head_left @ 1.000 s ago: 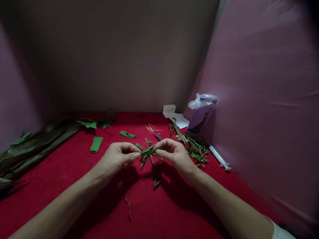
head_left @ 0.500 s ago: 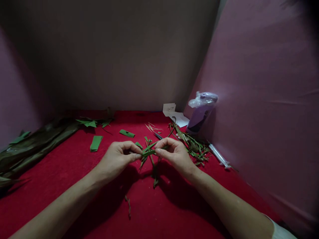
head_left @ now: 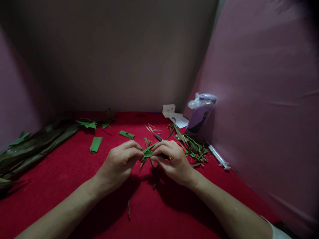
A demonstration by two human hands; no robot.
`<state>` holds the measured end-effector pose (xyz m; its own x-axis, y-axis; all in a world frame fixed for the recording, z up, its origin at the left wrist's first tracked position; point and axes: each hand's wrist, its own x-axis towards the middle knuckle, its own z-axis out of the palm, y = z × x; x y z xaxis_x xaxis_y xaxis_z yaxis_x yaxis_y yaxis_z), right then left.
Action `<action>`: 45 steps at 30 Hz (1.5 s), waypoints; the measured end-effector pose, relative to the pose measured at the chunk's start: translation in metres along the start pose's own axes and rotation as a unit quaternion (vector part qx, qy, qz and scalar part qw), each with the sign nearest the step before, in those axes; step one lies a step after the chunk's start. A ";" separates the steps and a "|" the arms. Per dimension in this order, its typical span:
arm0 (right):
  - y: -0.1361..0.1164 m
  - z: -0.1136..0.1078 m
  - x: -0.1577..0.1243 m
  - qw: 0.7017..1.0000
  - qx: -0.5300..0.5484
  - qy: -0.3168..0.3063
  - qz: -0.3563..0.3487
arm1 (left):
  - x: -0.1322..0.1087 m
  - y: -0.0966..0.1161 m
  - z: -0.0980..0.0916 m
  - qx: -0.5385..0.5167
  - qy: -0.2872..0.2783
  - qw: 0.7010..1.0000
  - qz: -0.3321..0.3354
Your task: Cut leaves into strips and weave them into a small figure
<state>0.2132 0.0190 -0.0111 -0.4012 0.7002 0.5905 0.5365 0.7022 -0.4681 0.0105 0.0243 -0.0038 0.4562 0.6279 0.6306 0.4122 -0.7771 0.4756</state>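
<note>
Both hands pinch a short green leaf strip (head_left: 148, 154) stretched between them, above the red cloth. My left hand (head_left: 122, 158) grips its left end between thumb and fingertips. The other end is in the fingers of my right hand (head_left: 173, 159), closed and partly hiding it. Beneath and behind the strip lie thin leaf scraps (head_left: 144, 162). Just beyond my right hand, scissors (head_left: 158, 136) lie with the blades showing and most of the handle covered.
Toothpicks (head_left: 151, 128) lie behind the scissors. Leaf trimmings (head_left: 195, 146), a syringe (head_left: 218, 156), a purple bottle (head_left: 200, 116) and white paper (head_left: 179, 120) are at right. Cut leaf pieces (head_left: 96, 144) and a large dried leaf (head_left: 37, 149) lie at left, on the red cloth (head_left: 74, 179).
My fingers have shifted along the leaf strip, and my right hand has moved slightly left and turned. My left fingers are more bunched. More of the scissors' handle now shows.
</note>
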 end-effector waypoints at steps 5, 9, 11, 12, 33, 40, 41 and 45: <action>-0.002 0.001 0.001 0.999 -0.024 -0.020 0.023 | 0.003 0.005 -0.001 -0.029 -0.044 0.995 -0.080; -0.003 0.002 0.002 0.999 0.012 -0.010 0.044 | 0.005 0.006 0.000 -0.094 -0.053 0.981 -0.160; -0.003 0.003 0.002 0.996 0.056 -0.010 0.066 | 0.006 0.006 0.002 -0.136 -0.051 0.966 -0.215; -0.004 0.003 0.002 0.993 0.082 -0.011 0.078 | 0.006 0.006 0.003 -0.156 -0.049 0.956 -0.244; 0.000 0.005 0.002 0.975 0.171 -0.042 0.134 | 0.006 0.003 0.004 -0.224 -0.099 0.910 -0.334; 0.000 0.004 0.002 0.969 0.182 -0.070 0.154 | 0.009 0.003 0.001 -0.226 -0.077 0.910 -0.338; 0.000 0.004 0.002 0.964 0.188 -0.077 0.171 | 0.009 0.004 0.000 -0.235 -0.076 0.906 -0.343; 0.003 0.005 0.003 0.935 0.238 -0.104 0.240 | 0.009 0.005 -0.001 -0.276 -0.071 0.882 -0.376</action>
<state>0.2096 0.0233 -0.0143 -0.3606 0.9251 0.1191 0.3215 0.2432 -0.9152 0.0158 0.0265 0.0046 0.3280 0.9431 -0.0541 0.2114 -0.0175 0.9772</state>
